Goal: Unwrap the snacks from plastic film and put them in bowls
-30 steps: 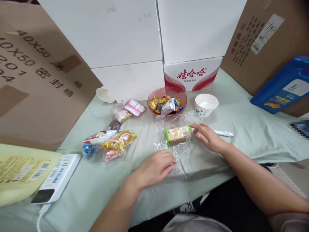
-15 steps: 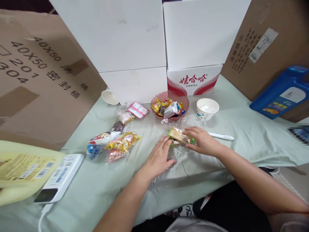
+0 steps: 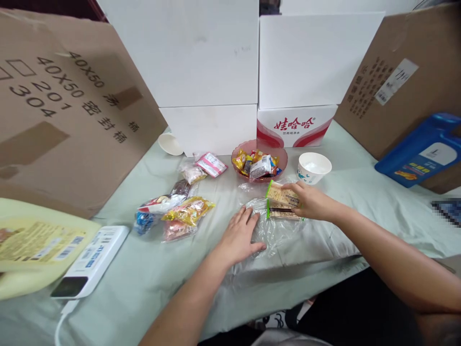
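Note:
My right hand (image 3: 312, 202) grips a green-edged biscuit packet (image 3: 282, 195) and tilts it up on its edge just in front of the pink bowl of wrapped sweets (image 3: 260, 164). A second flat packet (image 3: 284, 213) lies under it. My left hand (image 3: 240, 235) rests with fingers spread flat on a clear plastic bag (image 3: 268, 230) that lies on the pale green cloth (image 3: 360, 192). A heap of wrapped snacks (image 3: 176, 211) sits to the left of my left hand.
A white paper cup (image 3: 313, 167) stands right of the bowl and another (image 3: 170, 143) lies tipped at the back. White boxes (image 3: 212, 62), brown cartons (image 3: 65, 105), a blue jug (image 3: 421, 151), a yellow bottle (image 3: 32, 245) and a white power strip (image 3: 90, 262) ring the table.
My right hand took hold of the biscuit packet and lifted it onto its edge, nearer the bowl. My left hand slid forward onto the plastic bag. The camera tilted slightly.

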